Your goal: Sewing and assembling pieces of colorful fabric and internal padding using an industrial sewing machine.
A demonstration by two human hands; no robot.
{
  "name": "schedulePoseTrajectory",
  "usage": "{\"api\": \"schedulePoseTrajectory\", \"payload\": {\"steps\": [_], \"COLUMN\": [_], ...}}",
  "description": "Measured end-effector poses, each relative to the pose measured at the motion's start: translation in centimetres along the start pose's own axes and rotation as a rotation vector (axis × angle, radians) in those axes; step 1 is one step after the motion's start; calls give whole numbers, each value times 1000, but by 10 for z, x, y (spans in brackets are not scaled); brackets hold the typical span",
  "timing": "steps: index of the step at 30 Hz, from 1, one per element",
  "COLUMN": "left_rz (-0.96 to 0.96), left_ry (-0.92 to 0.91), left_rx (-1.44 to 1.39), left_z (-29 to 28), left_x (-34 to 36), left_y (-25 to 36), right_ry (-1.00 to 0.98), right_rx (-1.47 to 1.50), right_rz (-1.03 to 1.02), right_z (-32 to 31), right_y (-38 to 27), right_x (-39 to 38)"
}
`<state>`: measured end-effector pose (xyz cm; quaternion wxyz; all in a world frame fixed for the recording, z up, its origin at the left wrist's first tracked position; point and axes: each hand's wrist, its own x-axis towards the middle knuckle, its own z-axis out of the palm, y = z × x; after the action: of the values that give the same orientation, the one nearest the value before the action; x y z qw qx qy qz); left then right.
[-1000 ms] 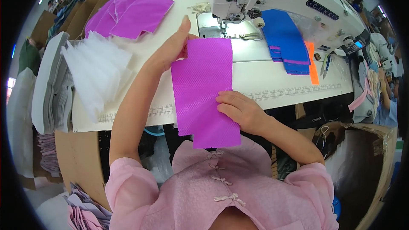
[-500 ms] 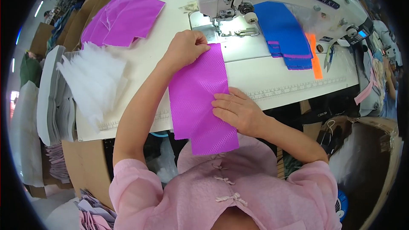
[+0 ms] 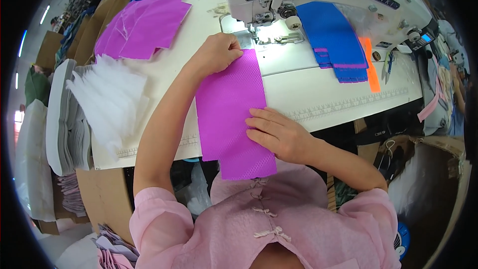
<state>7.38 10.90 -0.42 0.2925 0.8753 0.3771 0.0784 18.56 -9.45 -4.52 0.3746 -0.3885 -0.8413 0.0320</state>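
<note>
A magenta mesh-textured fabric piece [image 3: 229,104] lies lengthwise on the sewing table, its lower end hanging over the front edge toward my lap. My left hand [image 3: 221,56] pinches its top edge, close in front of the sewing machine's needle area [image 3: 255,34]. Flat on the fabric's right side rests my right hand [image 3: 279,134], fingers stretched out and slightly apart; its thumb is hidden. The fabric's top end lies just short of the presser foot, beside the lit metal plate.
Magenta pieces [image 3: 142,27] are stacked at the back left, with white fluffy sheets [image 3: 112,99] nearer. Blue pieces with magenta edging [image 3: 331,40], an orange strip [image 3: 370,65] and thread snips [image 3: 387,67] lie right. A printed ruler [image 3: 348,103] runs along the front edge.
The fabric looks flatter, with the crease by my right hand smoothed out. Its lower end has shifted slightly left. Both hands keep nearly the same places, and the whole view has moved a little.
</note>
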Motion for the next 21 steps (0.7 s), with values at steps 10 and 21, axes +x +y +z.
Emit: {"api": "schedulePoseTrajectory", "payload": {"steps": [10,21], "left_rz": [-23,-22], "left_ry": [-53,-69], "left_rx": [-35,-39], "left_z": [-3,-1], "left_x": [5,7], "left_y": [-1,-1], "right_ry": [-128,-279], "right_rx": [100,-245], "right_rz": [36,175], "right_z": [-3,-22], "right_y": [5,74], "right_x": [-1,26]}}
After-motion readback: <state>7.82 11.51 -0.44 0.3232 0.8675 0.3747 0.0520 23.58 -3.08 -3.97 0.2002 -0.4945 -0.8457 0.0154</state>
